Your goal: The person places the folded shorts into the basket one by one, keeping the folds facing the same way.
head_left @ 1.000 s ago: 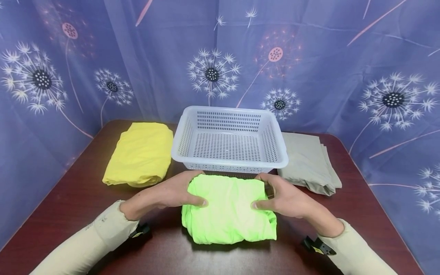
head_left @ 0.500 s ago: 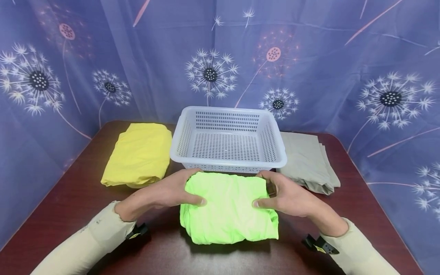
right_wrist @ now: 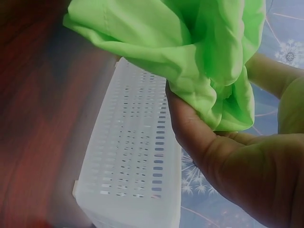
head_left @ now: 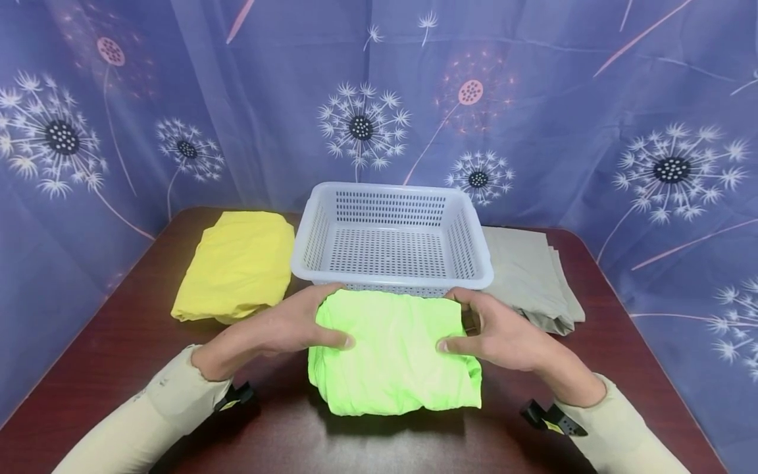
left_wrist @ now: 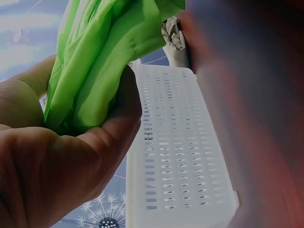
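A folded neon-green cloth (head_left: 393, 355) hangs between both hands in front of the basket, a shadow on the table beneath it. My left hand (head_left: 296, 322) grips its left side, thumb on the near face and fingers behind. On the opposite side my right hand (head_left: 497, 332) holds it the same way. Both wrist views show the green cloth (left_wrist: 99, 71) pinched between thumb and fingers, its folded layers drooping at the ends. Just behind stands a white perforated plastic basket (head_left: 391, 283) with nothing inside; the cloth's top edge overlaps its front wall in the head view.
A folded yellow cloth (head_left: 237, 263) lies left of the basket on the dark red-brown table (head_left: 118, 349). To the right of the basket is a folded grey cloth (head_left: 527, 276), partly behind the right hand. A blue dandelion-print curtain (head_left: 266, 99) closes off the back and sides.
Both hands have raised the green cloth slightly and moved it a little toward the basket. The grip looks the same; the basket and other cloths stay put, with a slight camera shift.
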### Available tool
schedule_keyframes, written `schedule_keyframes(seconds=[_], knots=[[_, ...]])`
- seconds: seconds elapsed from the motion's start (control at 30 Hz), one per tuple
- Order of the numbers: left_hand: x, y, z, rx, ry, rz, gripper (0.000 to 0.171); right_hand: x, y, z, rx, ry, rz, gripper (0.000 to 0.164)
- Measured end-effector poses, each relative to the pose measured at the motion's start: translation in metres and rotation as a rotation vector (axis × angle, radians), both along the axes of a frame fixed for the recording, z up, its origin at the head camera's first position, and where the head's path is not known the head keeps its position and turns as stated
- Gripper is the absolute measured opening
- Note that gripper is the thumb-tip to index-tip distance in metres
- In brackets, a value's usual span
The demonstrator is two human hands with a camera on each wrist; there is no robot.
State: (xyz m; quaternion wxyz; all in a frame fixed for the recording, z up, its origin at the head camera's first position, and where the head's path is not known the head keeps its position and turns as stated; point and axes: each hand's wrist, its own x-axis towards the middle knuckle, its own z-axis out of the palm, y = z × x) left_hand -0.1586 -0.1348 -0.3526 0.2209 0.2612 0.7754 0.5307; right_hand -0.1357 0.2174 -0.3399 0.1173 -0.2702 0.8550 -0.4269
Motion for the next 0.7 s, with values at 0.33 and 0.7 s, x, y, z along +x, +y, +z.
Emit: schedule_keyframes(seconds=[0.33, 0.7], knots=[[-0.003, 0.002, 0.005, 0.037, -0.002, -0.021, 0.083, -0.001, 0.001, 0.006, -0.023, -0.008, -0.005, 0.083], [-0.006, 0.006, 0.013, 0.072, -0.085, -0.018, 0.064, -0.003, 0.005, 0.01, -0.026, -0.027, -0.052, 0.079]])
